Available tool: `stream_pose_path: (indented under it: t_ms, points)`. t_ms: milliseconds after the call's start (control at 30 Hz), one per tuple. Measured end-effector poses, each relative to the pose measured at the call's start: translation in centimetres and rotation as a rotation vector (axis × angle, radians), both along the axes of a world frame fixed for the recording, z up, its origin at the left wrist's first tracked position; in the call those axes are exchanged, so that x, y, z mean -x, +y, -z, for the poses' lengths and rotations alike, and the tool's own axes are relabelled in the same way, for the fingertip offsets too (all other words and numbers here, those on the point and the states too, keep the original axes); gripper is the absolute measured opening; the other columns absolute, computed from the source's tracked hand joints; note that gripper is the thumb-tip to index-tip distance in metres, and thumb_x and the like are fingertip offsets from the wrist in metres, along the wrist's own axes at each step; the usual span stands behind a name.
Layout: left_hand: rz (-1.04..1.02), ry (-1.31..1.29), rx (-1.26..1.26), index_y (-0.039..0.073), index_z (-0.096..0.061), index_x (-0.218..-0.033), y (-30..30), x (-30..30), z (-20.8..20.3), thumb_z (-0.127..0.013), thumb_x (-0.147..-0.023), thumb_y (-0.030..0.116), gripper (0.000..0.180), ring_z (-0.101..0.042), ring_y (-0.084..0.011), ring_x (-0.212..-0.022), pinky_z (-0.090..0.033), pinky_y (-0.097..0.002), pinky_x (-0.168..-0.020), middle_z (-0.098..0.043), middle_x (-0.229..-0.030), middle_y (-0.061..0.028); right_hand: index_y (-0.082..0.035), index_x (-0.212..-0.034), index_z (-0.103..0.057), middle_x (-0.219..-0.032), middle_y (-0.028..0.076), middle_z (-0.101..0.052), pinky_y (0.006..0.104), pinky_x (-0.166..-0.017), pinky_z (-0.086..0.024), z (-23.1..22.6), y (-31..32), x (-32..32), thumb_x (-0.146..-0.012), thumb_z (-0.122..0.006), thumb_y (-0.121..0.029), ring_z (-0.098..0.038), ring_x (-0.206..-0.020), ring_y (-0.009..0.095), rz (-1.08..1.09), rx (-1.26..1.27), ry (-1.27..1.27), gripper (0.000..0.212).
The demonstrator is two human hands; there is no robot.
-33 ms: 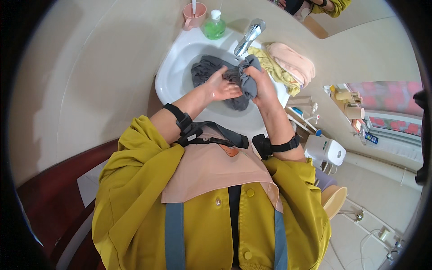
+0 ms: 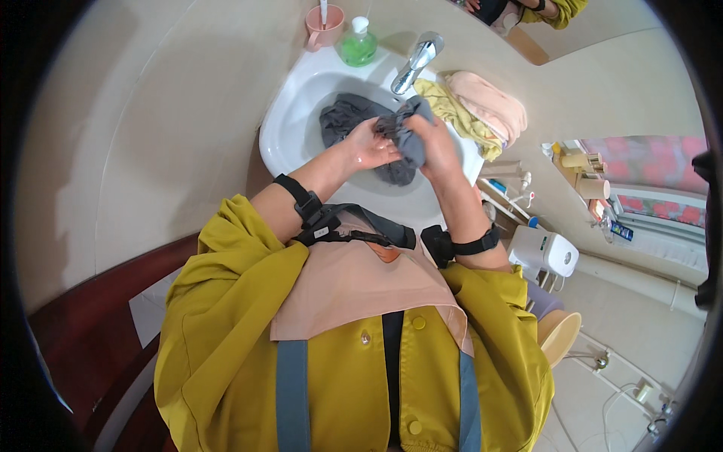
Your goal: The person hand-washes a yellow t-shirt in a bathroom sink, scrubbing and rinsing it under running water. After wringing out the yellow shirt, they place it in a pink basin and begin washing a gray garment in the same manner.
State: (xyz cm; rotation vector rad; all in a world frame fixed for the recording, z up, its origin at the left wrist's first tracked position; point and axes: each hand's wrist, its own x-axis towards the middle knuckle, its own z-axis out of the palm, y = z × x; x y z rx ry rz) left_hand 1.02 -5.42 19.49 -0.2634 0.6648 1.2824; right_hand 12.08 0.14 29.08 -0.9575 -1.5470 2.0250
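Note:
A wet dark grey cloth (image 2: 350,117) lies bunched in the white sink (image 2: 277,135), partly in the water. My right hand (image 2: 440,147) is closed around a lifted wad of it, just below the chrome tap (image 2: 418,62). Facing it, my left hand (image 2: 367,147) is turned palm up with bent fingers, and part of the same cloth rests in its palm. Folds of cloth cover the left thumb. Whether the cloth is a garment, I cannot tell.
Behind the sink's rim stand a green soap bottle (image 2: 358,47) and a pink cup (image 2: 325,30) with a toothbrush. Yellow cloth (image 2: 459,113) and pink cloth (image 2: 493,105) lie folded at the right. A mirror (image 2: 602,34) hangs beyond. A white appliance (image 2: 544,250) is further right.
My right hand has brought its wad of grey cloth slightly left and over my left palm. The left thumb, visible before, is now covered by the cloth.

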Motion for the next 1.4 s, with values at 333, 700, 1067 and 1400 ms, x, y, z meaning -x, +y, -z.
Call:
stream_pose_path:
  t_ms: [333, 700, 1067, 1400]
  points:
    - [-0.027, 0.023, -0.111, 0.001, -0.045, -0.120, -0.8, -0.9, -4.2, -0.035, -0.091, 0.024, 0.038, -0.045, -0.0311, -0.115, -0.034, -0.0532, -0.098, -0.046, -0.123, -0.0172, 0.003, -0.098, -0.046, -0.101, 0.024, -0.040, 0.0445, -0.088, -0.031, 7.1, 2.2, 0.6, -0.069, -0.053, -0.005, -0.039, -0.095, 0.040, 0.202, -0.810, -0.353, 0.032]
    - [-0.107, 0.010, -0.033, 0.008, -0.053, -0.106, -0.3, -1.4, -3.1, -0.034, -0.091, 0.027, 0.031, -0.052, -0.0225, -0.103, -0.039, -0.0444, -0.094, -0.056, -0.108, -0.0095, 0.005, -0.097, -0.048, -0.094, 0.023, -0.046, 0.0414, -0.084, -0.036, 7.8, 1.3, 1.0, -0.071, -0.048, -0.007, -0.045, -0.090, 0.039, 0.238, -0.751, -0.246, 0.029]
    - [0.057, 0.289, -0.010, 0.018, -0.057, -0.088, -0.6, 0.3, -2.2, -0.041, -0.091, 0.034, 0.023, -0.055, -0.0133, -0.072, -0.042, -0.0274, -0.057, -0.060, -0.082, -0.0017, 0.005, -0.095, -0.055, -0.095, 0.025, -0.055, 0.0412, -0.082, -0.041, 12.7, 5.5, -1.5, -0.074, -0.055, -0.010, -0.052, -0.091, 0.039, 0.147, -0.794, -0.469, 0.026]
    - [0.328, 0.874, 0.438, -0.008, -0.053, -0.104, -6.3, 4.2, 12.3, -0.047, -0.080, 0.016, 0.035, -0.051, -0.0246, -0.095, -0.041, -0.0366, -0.080, -0.054, -0.106, -0.0141, -0.005, -0.115, -0.052, -0.121, 0.018, -0.040, 0.0468, -0.092, -0.034, 19.4, -0.3, -3.3, -0.073, -0.063, -0.026, -0.040, -0.112, 0.040, -0.443, -0.837, -0.920, 0.049]
